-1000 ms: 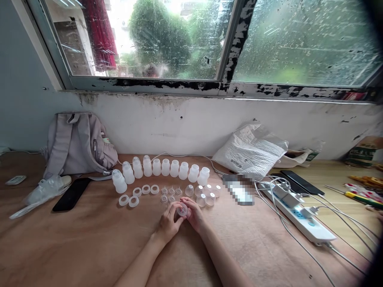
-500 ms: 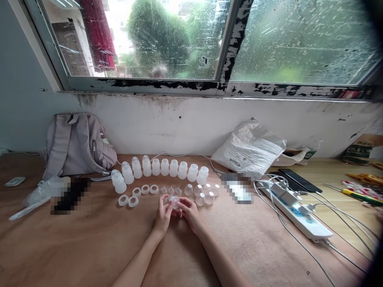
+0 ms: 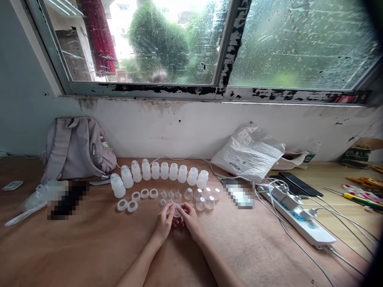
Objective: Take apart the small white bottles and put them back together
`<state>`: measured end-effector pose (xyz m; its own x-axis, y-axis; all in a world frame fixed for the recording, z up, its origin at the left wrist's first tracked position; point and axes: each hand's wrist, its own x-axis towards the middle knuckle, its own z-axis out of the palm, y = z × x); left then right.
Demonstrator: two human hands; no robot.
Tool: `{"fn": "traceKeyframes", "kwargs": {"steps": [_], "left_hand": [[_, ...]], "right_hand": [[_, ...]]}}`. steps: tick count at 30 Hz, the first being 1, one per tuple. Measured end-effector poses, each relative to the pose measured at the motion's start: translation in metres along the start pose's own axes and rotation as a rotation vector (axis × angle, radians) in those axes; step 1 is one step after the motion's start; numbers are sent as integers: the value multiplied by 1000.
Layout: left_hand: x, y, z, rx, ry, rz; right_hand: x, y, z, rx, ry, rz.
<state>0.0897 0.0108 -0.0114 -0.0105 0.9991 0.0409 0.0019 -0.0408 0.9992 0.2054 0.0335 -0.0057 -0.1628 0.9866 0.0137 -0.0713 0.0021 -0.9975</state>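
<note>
Between my left hand (image 3: pixel 164 221) and my right hand (image 3: pixel 190 220) is a baby bottle collar ring (image 3: pixel 176 210), whitish and round, with a clear part in its middle. Fingertips of both hands are closed on its two sides, just above the tabletop. Clear silicone nipples (image 3: pixel 170 194) lie in short rows just beyond my fingers, some partly covered by my left hand. To the right of them stand several clear dome caps (image 3: pixel 200 203). Loose white collar rings (image 3: pixel 132 206) lie to the left. Behind, white baby bottles (image 3: pixel 164 171) stand in an arc, the leftmost few with clear tops on.
A grey backpack (image 3: pixel 78 149) leans on the wall at left, near a plastic bag (image 3: pixel 31 201). To the right are a silver padded mailer (image 3: pixel 248 153), a white power strip (image 3: pixel 312 230) with cables, and a black phone (image 3: pixel 301 184). The brown tabletop (image 3: pixel 74 251) extends around my forearms.
Both hands have come slightly lower in the picture, with the ring turned more face-up between them. The view has tilted up a little. The bottles and loose parts stay where they were.
</note>
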Motion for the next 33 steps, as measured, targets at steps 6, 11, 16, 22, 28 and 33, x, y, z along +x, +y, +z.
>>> {"fn": "traceKeyframes", "kwargs": {"steps": [6, 11, 16, 22, 28, 33], "left_hand": [[1, -4, -1, 111, 18, 18], [-3, 2, -2, 232, 6, 72], [-5, 9, -2, 300, 34, 93], [-3, 5, -3, 352, 100, 102], [-4, 8, -4, 303, 140, 75], [-9, 15, -1, 224, 55, 93]], "right_hand": [[-2, -1, 2, -111, -5, -36], [-3, 0, 2, -139, 11, -81], [-2, 3, 2, -164, 26, -109], [-2, 7, 4, -205, 52, -116], [-5, 4, 7, -202, 56, -97], [-5, -1, 5, -114, 36, -106]]}}
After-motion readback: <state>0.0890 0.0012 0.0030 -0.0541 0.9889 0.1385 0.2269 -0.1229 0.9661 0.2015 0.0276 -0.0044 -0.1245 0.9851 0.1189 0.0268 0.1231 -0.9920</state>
